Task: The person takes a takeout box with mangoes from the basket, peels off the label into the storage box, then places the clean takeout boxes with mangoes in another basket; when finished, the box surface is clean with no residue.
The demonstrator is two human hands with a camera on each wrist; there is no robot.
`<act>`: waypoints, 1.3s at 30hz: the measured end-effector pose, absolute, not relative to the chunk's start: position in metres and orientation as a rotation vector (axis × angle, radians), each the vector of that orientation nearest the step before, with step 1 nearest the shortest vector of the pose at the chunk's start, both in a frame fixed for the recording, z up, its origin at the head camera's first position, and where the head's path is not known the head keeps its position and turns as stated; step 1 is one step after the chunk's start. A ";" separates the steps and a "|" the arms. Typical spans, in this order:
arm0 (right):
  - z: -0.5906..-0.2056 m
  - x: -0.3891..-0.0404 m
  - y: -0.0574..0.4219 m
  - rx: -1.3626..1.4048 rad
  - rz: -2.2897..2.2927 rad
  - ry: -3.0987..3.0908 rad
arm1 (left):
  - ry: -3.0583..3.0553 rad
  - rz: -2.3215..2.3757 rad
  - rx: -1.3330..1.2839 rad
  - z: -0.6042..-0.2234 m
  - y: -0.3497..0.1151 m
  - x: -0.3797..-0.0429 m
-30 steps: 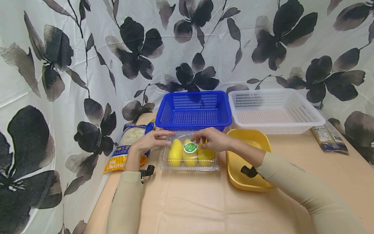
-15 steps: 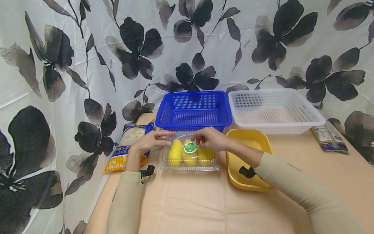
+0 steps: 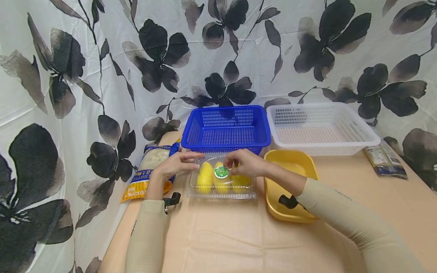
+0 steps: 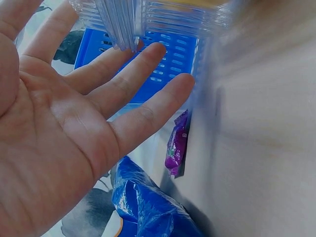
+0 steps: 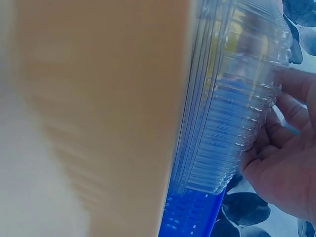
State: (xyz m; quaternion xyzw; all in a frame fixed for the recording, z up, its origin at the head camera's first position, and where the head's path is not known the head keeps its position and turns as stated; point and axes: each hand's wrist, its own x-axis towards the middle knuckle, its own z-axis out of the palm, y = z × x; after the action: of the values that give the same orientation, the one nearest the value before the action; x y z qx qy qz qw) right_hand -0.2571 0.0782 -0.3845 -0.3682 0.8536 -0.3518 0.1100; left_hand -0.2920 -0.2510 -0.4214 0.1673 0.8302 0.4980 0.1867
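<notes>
A clear plastic clamshell box lies on the table with three yellow, mango-like fruits under its lid. On the lid is a round green-and-white sticker. My right hand bends over the lid, its curled fingertips pinching the right edge of this sticker; the exact contact is partly hidden. At the box's back left corner, my left hand touches the rim with spread, fairly straight fingers. In the left wrist view the left palm faces the camera, holding nothing.
Behind the box stand a blue basket and a white basket. A yellow tray sits under the right forearm. A pasta bag lies left, another packet far right. The left wrist view shows a purple wrapped candy.
The right hand has shifted very slightly left over the lid, and the sticker looks slightly turned. The left hand and the box have stayed in place.
</notes>
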 end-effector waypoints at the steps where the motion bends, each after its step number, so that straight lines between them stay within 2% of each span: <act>1: -0.385 -0.257 0.078 -1.086 -1.016 2.520 | 2.336 1.403 0.475 -0.421 -0.251 -0.292; 39: -0.390 -0.262 0.064 -0.926 -1.009 2.467 | 2.343 1.385 0.435 -0.423 -0.250 -0.294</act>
State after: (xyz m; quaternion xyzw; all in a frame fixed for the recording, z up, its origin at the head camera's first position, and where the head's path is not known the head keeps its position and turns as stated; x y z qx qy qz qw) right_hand -0.2620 0.0636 -0.3895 -0.3241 0.8631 -0.3530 0.1593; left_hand -0.2936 -0.2504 -0.4228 0.1550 0.8342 0.4933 0.1916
